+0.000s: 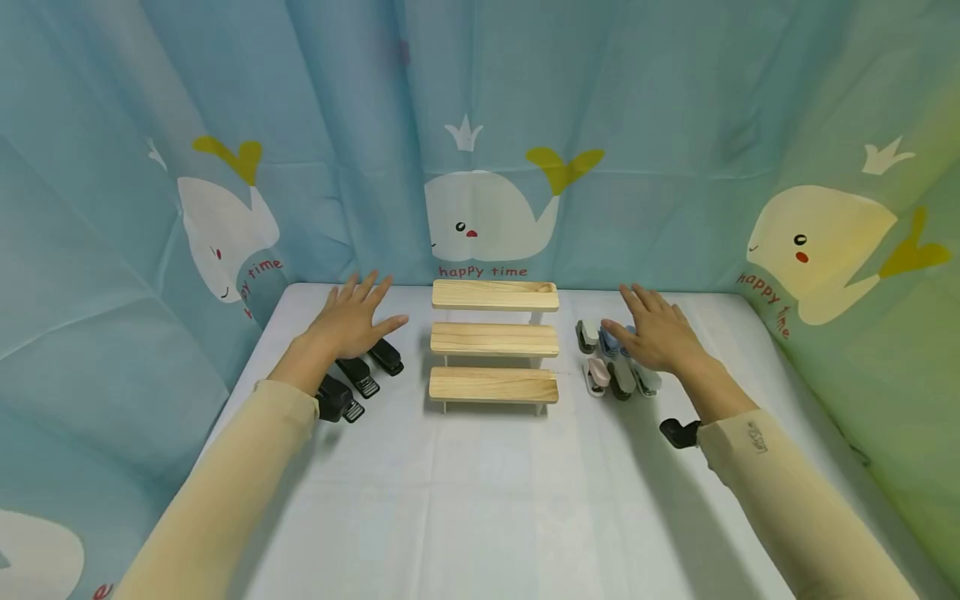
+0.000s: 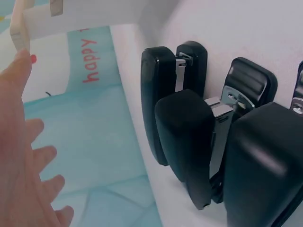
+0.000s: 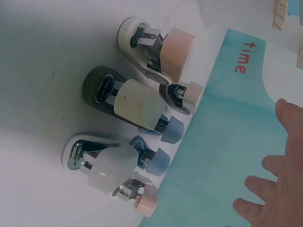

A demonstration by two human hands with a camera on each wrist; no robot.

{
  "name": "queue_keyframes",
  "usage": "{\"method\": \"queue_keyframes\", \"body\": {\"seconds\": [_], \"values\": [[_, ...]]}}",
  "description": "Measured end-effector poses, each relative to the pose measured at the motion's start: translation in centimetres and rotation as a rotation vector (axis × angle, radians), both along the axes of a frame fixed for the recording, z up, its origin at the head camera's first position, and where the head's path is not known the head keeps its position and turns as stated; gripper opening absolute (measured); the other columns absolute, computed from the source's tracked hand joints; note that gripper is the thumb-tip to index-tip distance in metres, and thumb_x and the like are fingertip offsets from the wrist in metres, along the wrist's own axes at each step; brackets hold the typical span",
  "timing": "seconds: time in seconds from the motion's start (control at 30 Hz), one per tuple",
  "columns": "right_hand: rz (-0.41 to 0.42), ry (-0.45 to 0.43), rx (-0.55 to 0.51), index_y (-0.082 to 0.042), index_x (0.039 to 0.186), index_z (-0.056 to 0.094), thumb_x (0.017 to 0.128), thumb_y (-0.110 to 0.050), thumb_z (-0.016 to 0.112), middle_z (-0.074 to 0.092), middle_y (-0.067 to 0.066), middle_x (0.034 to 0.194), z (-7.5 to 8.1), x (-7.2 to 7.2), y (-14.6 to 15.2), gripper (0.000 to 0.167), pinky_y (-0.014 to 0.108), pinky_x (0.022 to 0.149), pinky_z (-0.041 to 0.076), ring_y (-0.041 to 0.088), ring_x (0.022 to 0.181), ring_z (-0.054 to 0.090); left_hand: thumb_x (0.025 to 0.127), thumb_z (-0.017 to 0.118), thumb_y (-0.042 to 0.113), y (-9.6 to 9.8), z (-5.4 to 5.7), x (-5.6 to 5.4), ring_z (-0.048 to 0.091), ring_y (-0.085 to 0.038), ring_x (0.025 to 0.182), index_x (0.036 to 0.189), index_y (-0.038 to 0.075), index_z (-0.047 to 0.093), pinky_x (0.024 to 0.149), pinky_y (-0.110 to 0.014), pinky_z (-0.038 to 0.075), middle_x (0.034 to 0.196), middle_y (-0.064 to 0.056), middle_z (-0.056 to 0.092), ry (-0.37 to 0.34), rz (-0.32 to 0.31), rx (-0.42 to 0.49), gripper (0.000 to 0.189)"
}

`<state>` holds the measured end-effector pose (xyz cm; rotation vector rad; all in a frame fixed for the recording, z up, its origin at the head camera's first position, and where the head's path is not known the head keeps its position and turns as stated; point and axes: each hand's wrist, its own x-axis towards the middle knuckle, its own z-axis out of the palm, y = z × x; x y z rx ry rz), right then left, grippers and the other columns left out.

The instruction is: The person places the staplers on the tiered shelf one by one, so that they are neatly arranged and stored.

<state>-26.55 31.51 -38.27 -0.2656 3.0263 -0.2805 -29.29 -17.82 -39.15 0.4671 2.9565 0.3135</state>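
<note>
My left hand (image 1: 347, 325) is held with fingers spread over a row of black staplers (image 1: 358, 377), holding nothing. In the left wrist view several large black staplers (image 2: 184, 127) stand side by side, apart from the fingers. My right hand (image 1: 658, 333), also spread and holding nothing, is above a cluster of small staplers. Among these, the right wrist view shows a pink-topped stapler (image 3: 177, 52), a stapler with a dark green base (image 3: 137, 104), a white stapler (image 3: 111, 165) and blue ones (image 3: 158, 161) behind. In the head view the right hand partly covers the back row.
A three-step wooden display stand (image 1: 493, 340) with white supports sits between the hands, near the back of the white table (image 1: 480, 500). Blue curtains (image 1: 360, 167) printed with whales enclose the back and sides. A black device (image 1: 678, 433) is at the right wrist.
</note>
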Motion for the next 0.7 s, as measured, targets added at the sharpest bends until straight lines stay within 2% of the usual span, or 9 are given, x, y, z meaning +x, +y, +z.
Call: {"method": "queue_keyframes", "body": {"seconds": [0.1, 0.37, 0.53, 0.7], "values": [[0.006, 0.01, -0.021, -0.007, 0.167, 0.004, 0.107, -0.065, 0.033, 0.006, 0.029, 0.171, 0.2, 0.3, 0.1, 0.089, 0.075, 0.123, 0.006, 0.054, 0.156, 0.006, 0.104, 0.036, 0.07, -0.1, -0.3, 0.1, 0.0, -0.046, 0.16, 0.169, 0.021, 0.004, 0.128, -0.068, 0.002, 0.176, -0.014, 0.0, 0.01, -0.017, 0.013, 0.087], [0.034, 0.046, -0.055, 0.0, 0.165, 0.011, 0.109, -0.054, 0.042, 0.014, 0.032, 0.168, 0.3, 0.9, 0.6, 0.084, 0.074, 0.122, 0.014, 0.054, 0.154, 0.014, 0.105, 0.042, 0.064, -0.5, -0.9, 0.8, 0.011, -0.044, 0.16, 0.168, 0.018, 0.008, 0.129, -0.066, 0.008, 0.174, -0.018, 0.012, 0.021, -0.078, 0.119, 0.086], [0.05, 0.051, -0.07, 0.002, 0.165, 0.012, 0.109, -0.047, 0.05, 0.017, 0.033, 0.167, 0.2, 1.2, 1.0, 0.083, 0.072, 0.122, 0.017, 0.054, 0.153, 0.017, 0.105, 0.044, 0.063, -0.4, -1.1, 1.3, 0.008, -0.043, 0.16, 0.168, 0.018, 0.009, 0.13, -0.063, 0.009, 0.174, -0.017, 0.012, 0.014, -0.091, 0.187, 0.085], [0.063, 0.048, -0.086, 0.003, 0.164, 0.012, 0.108, -0.044, 0.051, 0.019, 0.034, 0.166, 0.3, 1.4, 1.2, 0.083, 0.072, 0.122, 0.019, 0.056, 0.152, 0.019, 0.105, 0.045, 0.064, -0.2, -1.1, 1.9, 0.005, -0.042, 0.161, 0.168, 0.02, 0.01, 0.129, -0.065, 0.012, 0.175, -0.014, 0.012, 0.011, -0.097, 0.246, 0.085]]}}
